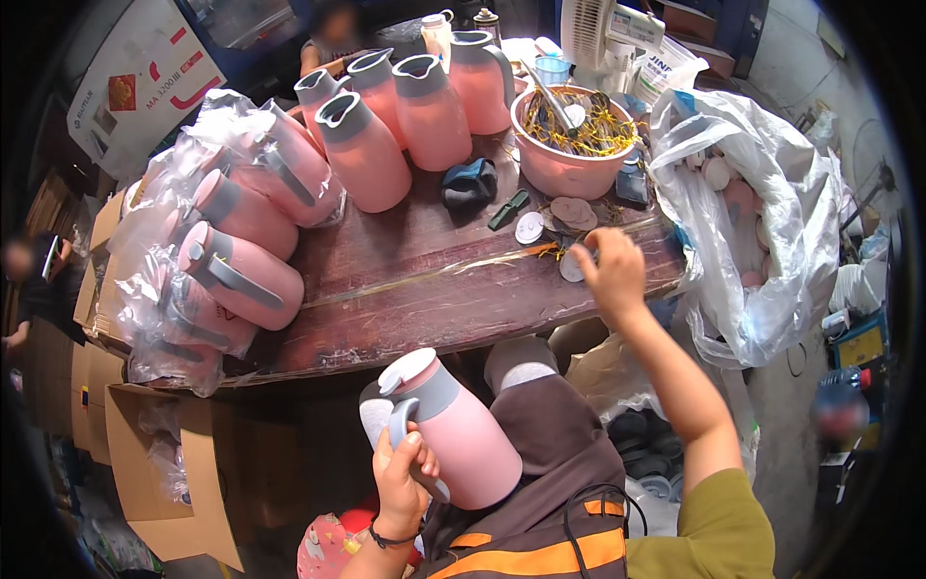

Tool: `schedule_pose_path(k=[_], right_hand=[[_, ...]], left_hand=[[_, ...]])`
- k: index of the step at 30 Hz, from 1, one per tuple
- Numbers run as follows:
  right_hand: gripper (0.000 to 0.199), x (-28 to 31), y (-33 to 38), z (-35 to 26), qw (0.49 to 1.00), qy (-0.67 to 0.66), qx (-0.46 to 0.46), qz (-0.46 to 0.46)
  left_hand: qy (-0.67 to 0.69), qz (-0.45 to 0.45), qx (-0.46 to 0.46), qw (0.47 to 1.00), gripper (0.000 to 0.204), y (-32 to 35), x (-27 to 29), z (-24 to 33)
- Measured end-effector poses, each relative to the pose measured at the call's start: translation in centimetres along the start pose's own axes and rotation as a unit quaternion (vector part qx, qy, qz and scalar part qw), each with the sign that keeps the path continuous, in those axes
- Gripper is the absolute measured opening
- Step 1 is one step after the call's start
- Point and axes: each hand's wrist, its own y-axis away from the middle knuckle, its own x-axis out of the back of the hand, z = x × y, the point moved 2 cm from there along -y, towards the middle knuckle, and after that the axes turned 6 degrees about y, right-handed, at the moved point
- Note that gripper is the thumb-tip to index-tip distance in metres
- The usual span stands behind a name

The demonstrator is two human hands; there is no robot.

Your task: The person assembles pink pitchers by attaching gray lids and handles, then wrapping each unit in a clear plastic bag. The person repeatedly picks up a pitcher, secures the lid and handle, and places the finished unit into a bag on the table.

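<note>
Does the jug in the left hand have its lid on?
On: a white lid sits on the grey collar of the pink jug.

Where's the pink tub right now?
In the head view, the pink tub stands right of centre on the table, between the upright pink jugs and the big plastic bag.

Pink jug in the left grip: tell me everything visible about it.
The pink jug has a smooth, tapering body that looks like plastic, a grey collar, fitted white lid and grey handle. It leans toward the picture's upper left over the lap. The left grip holds the handle; whether the lap supports it is unclear.
</note>
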Motion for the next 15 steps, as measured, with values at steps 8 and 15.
schedule_pose_path(k=[8,15], right_hand=[[0.015,-3.1,2.3,0.3,0.988,-0.112,-0.096,0.037],[0.024,-0.1,-0.7,0.4,0.916,-0.363,-0.135,-0.106]], left_hand=[[-0.048,-0.042,-0.038,0.997,0.025,-1.5,-0.8,-0.2],[-0.018,-0.130,0.084,0.988,0.047,-3.3,0.4,-0.4]])
